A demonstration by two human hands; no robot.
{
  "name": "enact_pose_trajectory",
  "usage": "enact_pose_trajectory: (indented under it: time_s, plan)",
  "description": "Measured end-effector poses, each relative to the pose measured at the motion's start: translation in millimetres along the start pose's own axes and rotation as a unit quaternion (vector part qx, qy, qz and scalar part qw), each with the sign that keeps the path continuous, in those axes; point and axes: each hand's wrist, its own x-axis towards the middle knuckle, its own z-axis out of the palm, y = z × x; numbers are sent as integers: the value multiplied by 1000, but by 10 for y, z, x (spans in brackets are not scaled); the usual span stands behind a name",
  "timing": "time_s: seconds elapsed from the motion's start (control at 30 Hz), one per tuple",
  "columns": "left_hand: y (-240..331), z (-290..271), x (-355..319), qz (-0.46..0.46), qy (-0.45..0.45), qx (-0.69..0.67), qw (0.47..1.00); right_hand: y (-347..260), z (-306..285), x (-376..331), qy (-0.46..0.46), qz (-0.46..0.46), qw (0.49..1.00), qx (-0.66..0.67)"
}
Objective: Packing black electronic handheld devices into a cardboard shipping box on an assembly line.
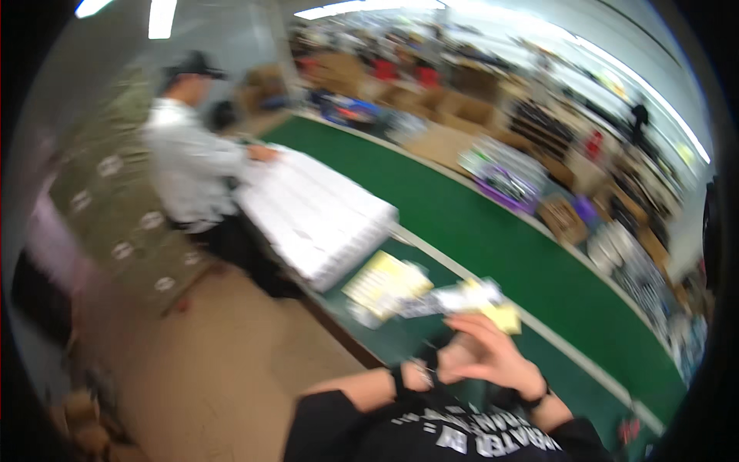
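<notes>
Your right hand point(493, 354) grasps a blurred white-and-yellow packet point(469, 300); your left hand point(443, 362) — grip cannot be told — over the green table point(462, 223), beside a yellow sheet point(385, 281).

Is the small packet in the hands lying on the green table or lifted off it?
Lifted: the packet is held by the right hand above the green table.

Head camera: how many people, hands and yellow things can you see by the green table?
People: 2, the wearer and a co-worker
Wearer's hands: 2, left hand, right hand
Yellow things: 2, yellow sheet, yellow card
Total: 6
</notes>
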Motion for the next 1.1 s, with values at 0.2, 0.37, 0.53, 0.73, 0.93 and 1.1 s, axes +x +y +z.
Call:
enact_pose_trajectory:
  time_s: [0.2, 0.37, 0.53, 0.73, 0.93, 1.1]
  plan:
    - [-88, 291, -32, -282, -85, -97, 951, 37, 46, -382, 67, 11, 997, -25]
    - [19, 507, 72, -307, -291, 136, 896, -8, 151, -756, 150, 29, 987, -49]
    - [36, 564, 94, -153, -530, 506, 663, -50, 220, -852, 174, 69, 980, -64]
    - [-92, 363, 27, 35, -591, 712, 377, 35, 353, -749, 43, 205, 978, 7]
    - [-110, 25, 47, -9, -519, 739, 430, 227, 439, -646, 86, 94, 990, 62]
    - [-47, 65, 113, -104, -551, 702, 439, 283, 467, -639, 98, 85, 989, 69]
